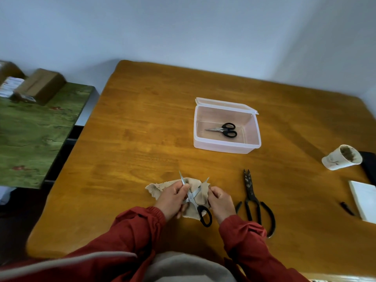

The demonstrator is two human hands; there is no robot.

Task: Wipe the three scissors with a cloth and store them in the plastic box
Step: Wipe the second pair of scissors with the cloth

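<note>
- Pale walls meet in a corner behind a wide wooden table (142, 139), which carries everything under the fingers.
- Far to the left of the fingers, a lower green surface (30, 139) holds a cardboard box (40, 85).
- Two red sleeves (140, 226) come in from the near edge and end at the hands.
- Well beyond the fingers and a little to their right, the plastic box (225, 148) stands on the table with its lid tipped back.
- Just right of the right hand's fingers, the black shears (252, 195) lie flat. Their spotted blades point away from the person and nothing touches them.
- Under both sets of fingers lies the beige cloth (160, 189), crumpled, with one corner spread out past the left fingers.
- The left hand (173, 198) has its fingers curled and pinches one blade of the open scissors (192, 197).
- The right hand (220, 202) has its fingers curled into the cloth and bunches it at the other blade.
- The open scissors make an X between the two hands. Both tips stick out beyond the fingers, and one black handle loop hangs toward the person.
- Far right of the fingers, a paper cup (339, 158) lies tipped, with brown matter inside.
- Inside the plastic box, the small scissors (224, 130) lie closed on its floor, tips pointing left.
</note>
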